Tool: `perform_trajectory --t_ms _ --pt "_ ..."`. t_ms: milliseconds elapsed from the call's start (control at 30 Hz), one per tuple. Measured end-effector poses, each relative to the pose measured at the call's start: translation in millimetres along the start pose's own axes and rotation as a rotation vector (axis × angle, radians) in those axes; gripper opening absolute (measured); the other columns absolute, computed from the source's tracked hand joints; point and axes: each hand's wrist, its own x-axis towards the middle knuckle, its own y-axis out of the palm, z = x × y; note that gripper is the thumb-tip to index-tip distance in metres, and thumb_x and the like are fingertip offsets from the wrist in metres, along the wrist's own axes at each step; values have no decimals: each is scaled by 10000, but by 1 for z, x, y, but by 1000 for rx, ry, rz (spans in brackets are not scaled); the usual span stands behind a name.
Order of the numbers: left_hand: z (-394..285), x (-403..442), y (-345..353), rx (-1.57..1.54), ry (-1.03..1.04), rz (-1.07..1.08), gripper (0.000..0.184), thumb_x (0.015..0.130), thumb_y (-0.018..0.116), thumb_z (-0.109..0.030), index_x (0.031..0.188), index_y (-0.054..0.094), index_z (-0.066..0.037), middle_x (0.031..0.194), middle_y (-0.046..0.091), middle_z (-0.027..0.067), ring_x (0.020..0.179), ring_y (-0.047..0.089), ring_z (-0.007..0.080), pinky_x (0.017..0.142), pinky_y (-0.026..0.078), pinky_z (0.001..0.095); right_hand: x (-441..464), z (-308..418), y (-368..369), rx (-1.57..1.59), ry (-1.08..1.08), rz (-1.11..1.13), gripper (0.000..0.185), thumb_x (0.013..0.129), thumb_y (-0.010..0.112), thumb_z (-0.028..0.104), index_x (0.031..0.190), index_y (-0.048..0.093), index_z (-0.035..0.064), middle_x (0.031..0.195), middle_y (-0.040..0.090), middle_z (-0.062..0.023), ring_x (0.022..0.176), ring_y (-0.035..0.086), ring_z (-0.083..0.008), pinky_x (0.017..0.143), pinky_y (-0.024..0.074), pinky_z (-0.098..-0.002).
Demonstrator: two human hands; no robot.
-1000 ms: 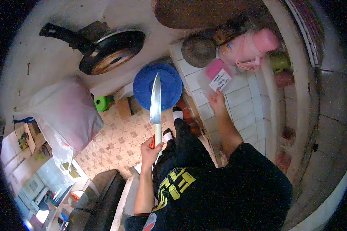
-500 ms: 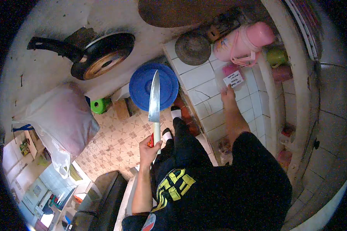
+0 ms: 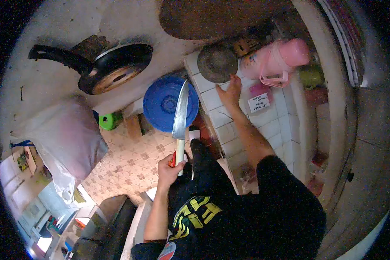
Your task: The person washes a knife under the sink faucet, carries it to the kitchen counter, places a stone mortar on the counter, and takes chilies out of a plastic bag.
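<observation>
My left hand point(image 3: 170, 170) is wrapped round the pale handle of a large knife point(image 3: 180, 113), whose blade points away from me over the blue lid or basin point(image 3: 170, 104). Something small and red point(image 3: 173, 159) shows in the same hand beside the handle. My right hand point(image 3: 231, 92) has its fingers apart and holds nothing. It is over the white tiled counter point(image 3: 229, 131), with its fingertips at the near edge of a round dark stone or board point(image 3: 217, 63). A pink-lidded container with a written white label point(image 3: 258, 102) stands just right of that hand.
The pink thermos point(image 3: 275, 60) lies or leans at the counter's back, beside a green mug point(image 3: 311, 77). A black frying pan point(image 3: 117, 69) hangs on the left wall. Below it hang a filled plastic bag point(image 3: 69, 134) and, further down, a green roll point(image 3: 107, 121).
My right hand has let go of the labelled container, which now stands near the thermos, and has moved left to the round dark object. The knife stays in my left hand.
</observation>
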Motion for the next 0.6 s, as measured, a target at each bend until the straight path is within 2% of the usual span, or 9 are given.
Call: perform_trajectory --t_ms 100,233,300,433,533,600 --pt "6 6 1 -21 27 -27 222 747 697 -62 950 654 19 724 613 9 624 525 53 557 440 218 64 37 8 -133 -141 193 968 591 755 497 1336 329 50 1330 357 -252 1253 302 -422 1049 239 -489" --pt "0 6 2 29 -16 -69 229 750 695 -71 955 656 23 717 611 7 612 518 51 559 437 212 106 65 -1 -504 -38 561 1182 471 727 669 1414 217 173 1421 233 -237 1320 193 -434 1071 164 -537" --pt "4 4 -1 22 -55 -61 227 748 698 -73 949 655 25 703 603 1 600 509 50 550 432 210 110 67 0 -537 -26 582 1290 411 713 755 1453 160 234 1467 170 -230 1354 138 -440 1081 126 -561" --pt "15 4 -3 -65 -83 -86 210 749 704 -75 924 652 27 660 565 -24 562 470 39 508 397 206 122 50 18 -544 -57 545 1274 419 720 741 1452 158 251 1470 163 -228 1352 119 -460 1083 130 -562" --pt "12 2 -7 3 -81 -87 186 748 701 -61 907 651 22 649 549 -35 545 445 35 484 367 209 119 38 25 -582 -15 605 1242 436 728 719 1447 167 266 1472 158 -228 1351 110 -467 1068 180 -573" --pt "5 2 -8 -12 -112 -77 185 749 704 -63 908 654 16 658 558 -30 554 451 38 485 365 210 120 36 23 -481 -18 526 1214 449 744 683 1438 191 248 1458 182 -240 1345 123 -475 1042 236 -584"
